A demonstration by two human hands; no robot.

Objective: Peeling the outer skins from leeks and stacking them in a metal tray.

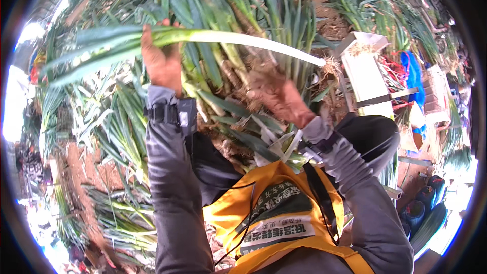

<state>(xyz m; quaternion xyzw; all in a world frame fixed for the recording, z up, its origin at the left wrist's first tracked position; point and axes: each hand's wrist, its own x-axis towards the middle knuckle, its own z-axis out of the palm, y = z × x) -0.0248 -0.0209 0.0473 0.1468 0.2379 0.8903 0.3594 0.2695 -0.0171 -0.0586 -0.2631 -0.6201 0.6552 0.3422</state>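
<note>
My left hand (161, 61) is closed round the green leaves of a long green onion (238, 37). The stalk lies level across the view, its leaves drooping left and its white shank running right to a tuft of roots. Below the shank, my right hand (279, 94) is apart from it, slightly blurred, with its fingers spread and nothing seen in them. Under and beyond both hands lies a heap of unsorted green onions (215, 66) with earthy stems. A few pale leaves (274, 134) rest near my knees.
A pale metal stand (362, 73) with a dark strap (388, 97) stands to the right, roots lying on its top. Beyond it are a blue bag (413, 78) and red ties (393, 71). More onion piles (127, 218) lie on the left. My orange apron (274, 213) covers my lap.
</note>
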